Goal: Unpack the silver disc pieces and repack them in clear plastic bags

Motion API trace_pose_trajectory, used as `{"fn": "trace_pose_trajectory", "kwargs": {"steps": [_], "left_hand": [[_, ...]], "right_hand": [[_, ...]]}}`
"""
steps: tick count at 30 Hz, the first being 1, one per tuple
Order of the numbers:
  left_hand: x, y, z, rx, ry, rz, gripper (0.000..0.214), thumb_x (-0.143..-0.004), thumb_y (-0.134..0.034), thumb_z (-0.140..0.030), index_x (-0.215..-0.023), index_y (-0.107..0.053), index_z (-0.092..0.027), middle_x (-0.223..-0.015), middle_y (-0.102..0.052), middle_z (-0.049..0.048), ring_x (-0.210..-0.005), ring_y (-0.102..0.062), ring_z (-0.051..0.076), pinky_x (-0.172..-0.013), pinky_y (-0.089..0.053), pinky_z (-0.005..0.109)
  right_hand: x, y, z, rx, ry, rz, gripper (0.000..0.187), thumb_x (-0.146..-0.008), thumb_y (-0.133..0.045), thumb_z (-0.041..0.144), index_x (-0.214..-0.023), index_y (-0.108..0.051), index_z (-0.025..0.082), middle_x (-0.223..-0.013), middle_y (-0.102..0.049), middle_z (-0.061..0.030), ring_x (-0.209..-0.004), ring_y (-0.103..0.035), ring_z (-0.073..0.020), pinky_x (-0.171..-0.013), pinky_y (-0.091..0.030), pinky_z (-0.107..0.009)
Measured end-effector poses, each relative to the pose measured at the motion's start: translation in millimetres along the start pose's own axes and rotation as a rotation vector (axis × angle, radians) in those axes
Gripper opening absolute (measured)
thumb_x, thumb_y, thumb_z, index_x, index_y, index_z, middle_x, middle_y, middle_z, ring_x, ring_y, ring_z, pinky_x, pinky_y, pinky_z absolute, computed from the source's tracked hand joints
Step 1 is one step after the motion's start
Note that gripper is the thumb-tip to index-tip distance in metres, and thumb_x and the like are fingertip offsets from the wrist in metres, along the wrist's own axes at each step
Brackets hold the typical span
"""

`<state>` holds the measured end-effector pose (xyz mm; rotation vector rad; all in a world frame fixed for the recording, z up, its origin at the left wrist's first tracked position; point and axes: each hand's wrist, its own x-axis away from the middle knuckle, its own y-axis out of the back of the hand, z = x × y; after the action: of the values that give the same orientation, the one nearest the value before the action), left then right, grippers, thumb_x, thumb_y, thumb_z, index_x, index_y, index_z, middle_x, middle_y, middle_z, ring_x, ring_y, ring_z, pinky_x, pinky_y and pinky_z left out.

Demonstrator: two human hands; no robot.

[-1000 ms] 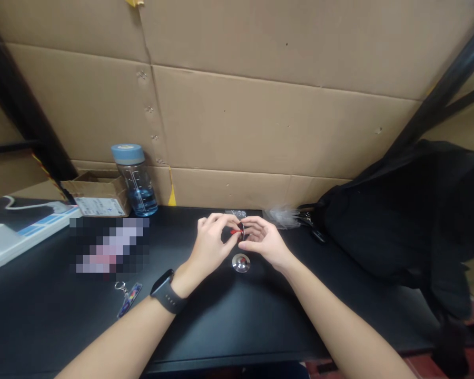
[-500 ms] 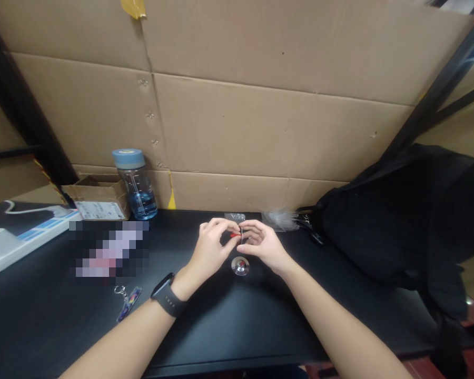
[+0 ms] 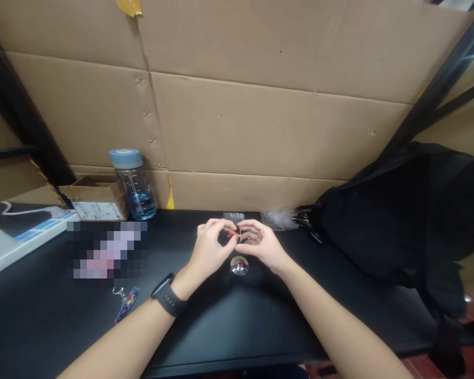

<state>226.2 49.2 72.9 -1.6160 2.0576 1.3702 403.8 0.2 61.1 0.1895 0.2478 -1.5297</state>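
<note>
Over the middle of the table, my left hand (image 3: pixel 211 245) and my right hand (image 3: pixel 265 246) are held facing each other. Between their fingertips is a thin round piece (image 3: pixel 239 235) with a shiny edge, seen nearly edge-on. A small red part (image 3: pixel 230 236) shows at its left, by my left thumb and fingers. The curled fingers of both hands grip the piece and hide much of it. Just below them, a shiny silver disc (image 3: pixel 239 266) with a raised middle lies on the black table (image 3: pixel 237 321); a red spot shows on it. My left wrist wears a dark watch (image 3: pixel 168 295).
A water bottle (image 3: pixel 136 192) and small cardboard box (image 3: pixel 98 197) stand at the back left, near a power strip (image 3: pixel 27 237). A keychain (image 3: pixel 127 305) lies left of my arm. Plastic bags (image 3: pixel 280 220) lie behind my hands; a black backpack (image 3: pixel 398 221) fills the right.
The view has shifted slightly. Both hands keep nearly the same pose around the round piece, and the silver disc stays on the table.
</note>
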Motion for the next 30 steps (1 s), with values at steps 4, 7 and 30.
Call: {"fn": "trace_pose_trajectory", "kwargs": {"steps": [4, 7, 30], "left_hand": [[-0.4, -0.5, 0.6, 0.013, -0.006, -0.011, 0.014, -0.081, -0.068, -0.019, -0.093, -0.066, -0.026, -0.092, -0.074, -0.0024, -0.098, -0.063, 0.021, -0.091, -0.038, 0.038], [-0.5, -1.0, 1.5, 0.017, -0.018, -0.025, 0.015, -0.079, -0.069, -0.018, -0.091, -0.066, -0.026, -0.091, -0.074, -0.0027, -0.097, -0.063, 0.021, -0.09, -0.038, 0.037], [0.2, 4.1, -1.3, -0.018, -0.139, -0.053, 0.014, -0.079, -0.072, -0.02, -0.092, -0.068, -0.026, -0.091, -0.075, -0.0018, -0.098, -0.062, 0.021, -0.088, -0.038, 0.037]], "right_hand": [[0.0, 0.1, -0.4, 0.001, 0.004, 0.01, 0.059, -0.06, -0.091, 0.021, -0.113, -0.064, 0.022, -0.116, -0.066, -0.0076, -0.087, -0.067, -0.0156, -0.086, -0.057, -0.036], [-0.2, 0.6, -0.6, 0.008, 0.003, 0.009, 0.06, -0.06, -0.091, 0.022, -0.113, -0.065, 0.022, -0.115, -0.066, -0.0072, -0.086, -0.067, -0.0152, -0.085, -0.057, -0.035], [0.7, 2.9, 6.2, -0.038, -0.008, -0.001, 0.058, -0.061, -0.09, 0.021, -0.114, -0.065, 0.024, -0.114, -0.067, -0.0065, -0.09, -0.068, -0.0167, -0.089, -0.057, -0.036]]}}
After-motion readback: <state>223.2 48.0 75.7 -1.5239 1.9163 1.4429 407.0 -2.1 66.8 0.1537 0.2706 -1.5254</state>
